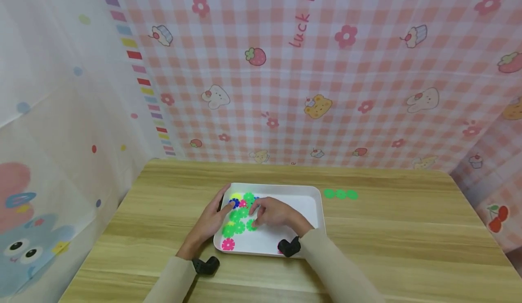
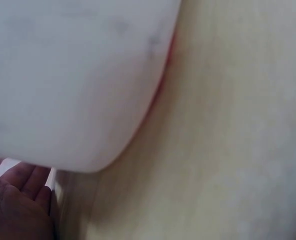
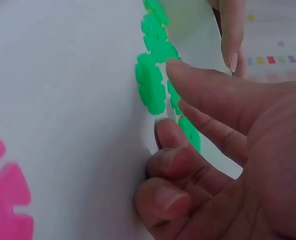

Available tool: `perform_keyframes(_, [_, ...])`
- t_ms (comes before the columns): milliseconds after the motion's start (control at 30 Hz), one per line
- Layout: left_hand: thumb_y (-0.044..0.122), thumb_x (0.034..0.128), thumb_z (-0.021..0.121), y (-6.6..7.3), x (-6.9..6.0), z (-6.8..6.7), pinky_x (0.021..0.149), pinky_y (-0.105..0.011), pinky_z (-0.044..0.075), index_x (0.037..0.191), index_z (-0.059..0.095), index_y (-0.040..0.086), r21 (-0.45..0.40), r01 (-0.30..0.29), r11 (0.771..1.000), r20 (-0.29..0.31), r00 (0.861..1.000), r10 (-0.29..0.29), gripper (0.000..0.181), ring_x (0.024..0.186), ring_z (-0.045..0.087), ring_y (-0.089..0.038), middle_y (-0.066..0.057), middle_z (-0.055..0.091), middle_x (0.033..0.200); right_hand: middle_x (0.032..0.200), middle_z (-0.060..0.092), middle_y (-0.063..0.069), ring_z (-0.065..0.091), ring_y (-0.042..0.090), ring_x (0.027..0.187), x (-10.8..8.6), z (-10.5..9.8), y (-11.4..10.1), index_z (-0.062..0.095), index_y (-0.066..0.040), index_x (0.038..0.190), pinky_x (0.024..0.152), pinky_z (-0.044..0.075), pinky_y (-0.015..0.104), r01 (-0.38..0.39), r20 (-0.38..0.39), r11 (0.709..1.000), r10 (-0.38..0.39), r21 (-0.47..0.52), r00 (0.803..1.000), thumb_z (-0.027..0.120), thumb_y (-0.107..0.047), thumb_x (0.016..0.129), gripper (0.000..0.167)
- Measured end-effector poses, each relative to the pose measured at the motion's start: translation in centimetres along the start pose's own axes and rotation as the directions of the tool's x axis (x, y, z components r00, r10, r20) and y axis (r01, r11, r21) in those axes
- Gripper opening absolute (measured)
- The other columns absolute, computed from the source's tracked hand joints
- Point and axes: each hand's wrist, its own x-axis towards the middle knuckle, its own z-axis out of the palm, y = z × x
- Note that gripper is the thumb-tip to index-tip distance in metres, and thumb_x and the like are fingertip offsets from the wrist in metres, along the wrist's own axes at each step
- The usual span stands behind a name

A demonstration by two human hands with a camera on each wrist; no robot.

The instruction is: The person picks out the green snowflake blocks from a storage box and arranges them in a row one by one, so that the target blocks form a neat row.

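A white tray holds flat, notched plastic discs, mostly green, with pink, yellow and blue ones among them. My left hand grips the tray's left side, its thumb over the rim beside a dark blue disc. In the left wrist view, the fingers of that hand pass behind the blurred white tray. Over the discs, my right hand has its thumb and forefinger apart, close to a green disc. The other right fingers bend loosely.
On the wooden table, three green discs lie in a row right of the tray. A pink disc is in the tray's near left corner. Another pink disc is partly hidden by the right wrist camera. A checked cloth hangs behind.
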Motion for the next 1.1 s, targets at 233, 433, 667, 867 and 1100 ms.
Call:
perform_keyframes(233, [0.024, 0.1061, 0.046, 0.10, 0.05, 0.01, 0.123, -0.051, 0.006, 0.158, 0.023, 0.023, 0.002, 0.003, 1.000, -0.003, 1.000, -0.003, 0.057, 0.153, 0.010, -0.026, -0.005, 0.018, 0.165, 0.071, 0.055, 0.000, 0.048, 0.013, 0.066, 0.01, 0.33, -0.25, 0.070, -0.015, 0.103, 0.062, 0.038, 0.025, -0.003, 0.002, 0.998, 0.003, -0.067, 1.000, 0.078, -0.014, 0.084, 0.021])
perform_keyframes(433, [0.026, 0.1057, 0.047, 0.12, 0.03, 0.01, 0.123, -0.052, 0.007, 0.158, 0.023, 0.023, 0.005, 0.005, 1.000, -0.003, 1.000, -0.005, 0.057, 0.153, 0.011, -0.027, -0.005, 0.019, 0.165, 0.070, 0.054, 0.000, 0.048, 0.013, 0.065, 0.09, 0.49, -0.38, 0.071, -0.017, 0.100, 0.062, 0.038, 0.024, -0.019, -0.009, 0.996, 0.019, -0.085, 1.000, 0.078, -0.012, 0.083, 0.019])
perform_keyframes(667, [0.025, 0.1057, 0.047, 0.12, 0.02, 0.11, 0.123, -0.052, 0.006, 0.158, 0.023, 0.022, -0.008, 0.012, 1.000, 0.002, 1.000, -0.012, 0.058, 0.153, 0.009, -0.027, -0.006, 0.017, 0.165, 0.068, 0.053, -0.001, 0.047, 0.013, 0.064, -0.07, 0.54, -0.34, 0.070, -0.015, 0.097, 0.063, 0.038, 0.025, -0.004, -0.010, 0.995, 0.003, -0.095, 1.000, 0.078, -0.009, 0.083, 0.017])
perform_keyframes(867, [0.025, 0.1056, 0.047, -0.09, 0.03, 0.08, 0.123, -0.052, 0.007, 0.158, 0.024, 0.024, -0.002, 0.008, 1.000, -0.001, 1.000, -0.008, 0.057, 0.153, 0.010, -0.027, -0.005, 0.018, 0.165, 0.068, 0.052, -0.002, 0.047, 0.013, 0.065, -0.19, 0.56, -0.35, 0.068, -0.013, 0.094, 0.064, 0.038, 0.025, 0.000, -0.012, 0.995, -0.001, -0.095, 1.000, 0.078, -0.008, 0.083, 0.017])
perform_keyframes(1100, [0.024, 0.1056, 0.047, 0.19, 0.02, 0.10, 0.123, -0.052, 0.007, 0.158, 0.024, 0.024, 0.006, 0.012, 1.000, -0.006, 1.000, -0.012, 0.057, 0.153, 0.011, -0.027, -0.005, 0.018, 0.165, 0.069, 0.052, -0.001, 0.047, 0.014, 0.067, -0.18, 0.51, -0.40, 0.066, -0.011, 0.090, 0.064, 0.038, 0.025, 0.009, -0.021, 0.995, -0.012, -0.102, 1.000, 0.078, -0.006, 0.082, 0.016])
